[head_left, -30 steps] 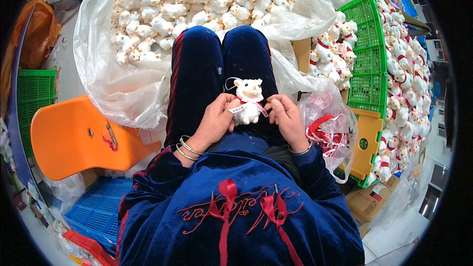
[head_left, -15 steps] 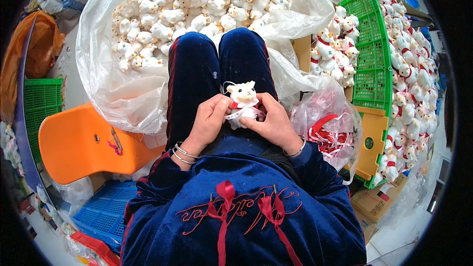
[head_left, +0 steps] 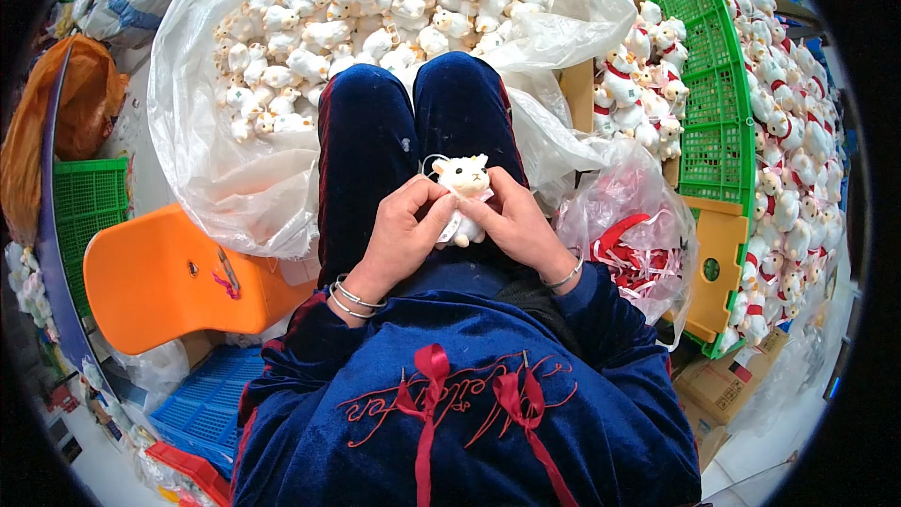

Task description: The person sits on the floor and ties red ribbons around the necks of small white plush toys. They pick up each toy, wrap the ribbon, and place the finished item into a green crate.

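Note:
Over my lap a small white plush animal (head_left: 462, 174) is held upright, facing me, with a thin loop of cord at its head. My left hand (head_left: 402, 233) grips it from the left and my right hand (head_left: 522, 230) from the right. Both thumbs meet at the toy's neck, closed in a pinch. A bit of pale ribbon (head_left: 486, 195) shows beside the right fingers; most of the neck band is hidden behind my hands. The toy's white lower body sticks out below my thumbs.
Ahead lies a big clear plastic sheet (head_left: 192, 103) heaped with white plush toys (head_left: 375, 9). On the right are a bag of red and pink ribbons (head_left: 638, 258), a green crate (head_left: 709, 84) and many red-scarfed toys (head_left: 793, 160). An orange chair (head_left: 150, 282) stands left, a blue crate (head_left: 202, 404) below it.
My thumbs have come together over the toy's neck, covering the red band and the pale ribbon that showed before. The toy stays in nearly the same place.

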Demonstrator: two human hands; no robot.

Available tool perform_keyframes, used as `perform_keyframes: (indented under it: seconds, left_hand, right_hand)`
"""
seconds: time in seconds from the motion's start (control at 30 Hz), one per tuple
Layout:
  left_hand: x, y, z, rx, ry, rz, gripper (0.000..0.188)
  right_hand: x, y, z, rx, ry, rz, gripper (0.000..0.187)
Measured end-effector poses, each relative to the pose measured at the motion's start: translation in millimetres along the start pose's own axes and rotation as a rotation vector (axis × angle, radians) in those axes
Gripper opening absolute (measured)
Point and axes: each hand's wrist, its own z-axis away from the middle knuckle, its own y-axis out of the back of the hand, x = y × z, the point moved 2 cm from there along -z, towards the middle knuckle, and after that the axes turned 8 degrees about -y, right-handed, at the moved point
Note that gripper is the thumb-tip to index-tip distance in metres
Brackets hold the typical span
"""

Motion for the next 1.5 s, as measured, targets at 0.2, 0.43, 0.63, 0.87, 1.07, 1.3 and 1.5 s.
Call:
perform_keyframes:
  seconds: [0.2, 0.43, 0.63, 0.87, 1.07, 1.3, 1.5]
  left_hand:
    - [10, 1, -1, 0.040, 0.000, -0.081, 0.011]
    - [25, 21, -9, -0.124, -0.082, -0.059, 0.014]
    - [20, 21, -6, -0.198, -0.012, -0.103, 0.018]
    - [13, 17, -3, -0.142, -0.014, -0.114, 0.018]
    - [14, 16, -2, -0.127, -0.072, -0.146, 0.020]
    - [15, 18, -3, -0.164, -0.141, -0.162, 0.020]
    - [11, 16, -3, -0.155, -0.145, -0.144, 0.017]
  right_hand:
    - [0, 1, -1, -0.009, -0.013, 0.051, 0.040]
    - [5, -3, -1, -0.012, -0.027, -0.067, 0.041]
    - [6, -2, 2, -0.044, 0.006, -0.045, 0.045]
    - [0, -3, 2, -0.028, 0.015, 0.026, 0.047]
    - [-2, -2, 4, -0.033, -0.008, 0.030, 0.046]
    - [-1, -3, 4, -0.027, -0.006, 0.023, 0.046]
    - [0, -2, 4, -0.028, 0.001, 0.036, 0.047]
